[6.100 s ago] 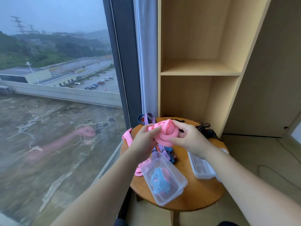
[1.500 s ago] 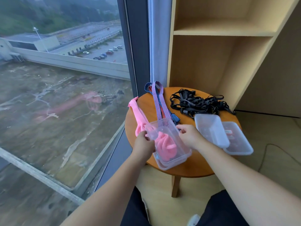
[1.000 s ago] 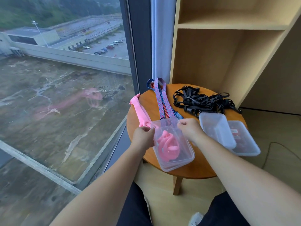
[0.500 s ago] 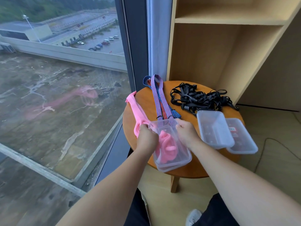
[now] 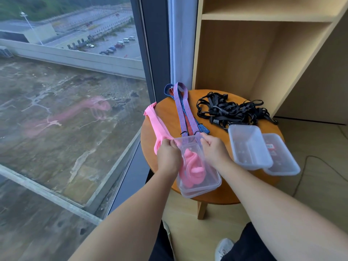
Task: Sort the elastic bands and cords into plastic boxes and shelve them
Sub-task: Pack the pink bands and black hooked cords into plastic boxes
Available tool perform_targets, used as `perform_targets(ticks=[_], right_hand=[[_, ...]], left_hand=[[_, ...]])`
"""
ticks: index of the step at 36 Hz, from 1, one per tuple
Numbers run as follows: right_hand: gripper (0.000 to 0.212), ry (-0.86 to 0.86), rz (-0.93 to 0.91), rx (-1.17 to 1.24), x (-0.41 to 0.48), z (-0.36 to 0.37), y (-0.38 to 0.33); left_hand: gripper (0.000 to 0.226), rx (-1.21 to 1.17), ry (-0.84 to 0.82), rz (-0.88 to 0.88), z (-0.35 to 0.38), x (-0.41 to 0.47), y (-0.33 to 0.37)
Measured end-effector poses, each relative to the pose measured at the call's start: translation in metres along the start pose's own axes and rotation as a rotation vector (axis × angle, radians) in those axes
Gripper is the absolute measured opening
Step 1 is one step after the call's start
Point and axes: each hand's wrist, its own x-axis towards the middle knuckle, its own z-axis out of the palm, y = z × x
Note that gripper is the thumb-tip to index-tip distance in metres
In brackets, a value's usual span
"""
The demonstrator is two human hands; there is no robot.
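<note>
I see the left hand (image 5: 168,157) and the right hand (image 5: 214,151) gripping the far end of a clear plastic box (image 5: 211,185) on the round wooden counter (image 5: 226,196). A pink band (image 5: 194,167) lies curled inside; it looks soft, maybe rubbery.

Bands (image 5: 178,102) left, cords (image 5: 226,112) right — before the cords, two boxes (image 5: 248,146), seemingly overlapping.

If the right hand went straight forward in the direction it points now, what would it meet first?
Most likely the near ends of the striped bands, which lie just past the far end of the box that the right hand grips. Depth is hard to judge from this one view.
</note>
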Motion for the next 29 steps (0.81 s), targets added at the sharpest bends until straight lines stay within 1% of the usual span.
perform_targets(ticks=[3,7,9,14,19,23,26,29], right_hand=[[0.041,0.004,-0.001,-0.023,0.0,-0.002,0.0],[0.043,-0.029,-0.008,-0.102,0.0,-0.005,-0.001],[0.045,-0.046,-0.006,-0.15,0.0,-0.007,-0.005],[0.056,-0.073,0.047,-0.326,-0.014,-0.012,-0.01],[0.057,-0.106,0.011,-0.52,-0.04,-0.012,0.0],[0.056,-0.123,0.021,-0.48,-0.046,-0.015,0.004],[0.056,-0.15,0.021,-0.456,-0.045,-0.015,0.004],[0.056,-0.169,0.027,-0.437,-0.042,-0.013,0.003]], left_hand=[[0.022,0.034,-0.007,-0.014,-0.003,-0.004,0.004],[0.036,0.094,-0.037,-0.06,-0.01,-0.017,0.006],[0.04,0.144,-0.047,-0.051,-0.014,-0.029,0.005],[0.033,0.287,-0.031,-0.002,-0.023,-0.061,-0.002],[0.033,0.352,-0.078,0.041,-0.022,-0.077,0.0],[0.03,0.335,-0.113,0.012,-0.018,-0.077,0.003],[0.032,0.299,-0.129,-0.017,-0.015,-0.076,0.002],[0.036,0.204,-0.106,-0.077,-0.011,-0.076,-0.001]])
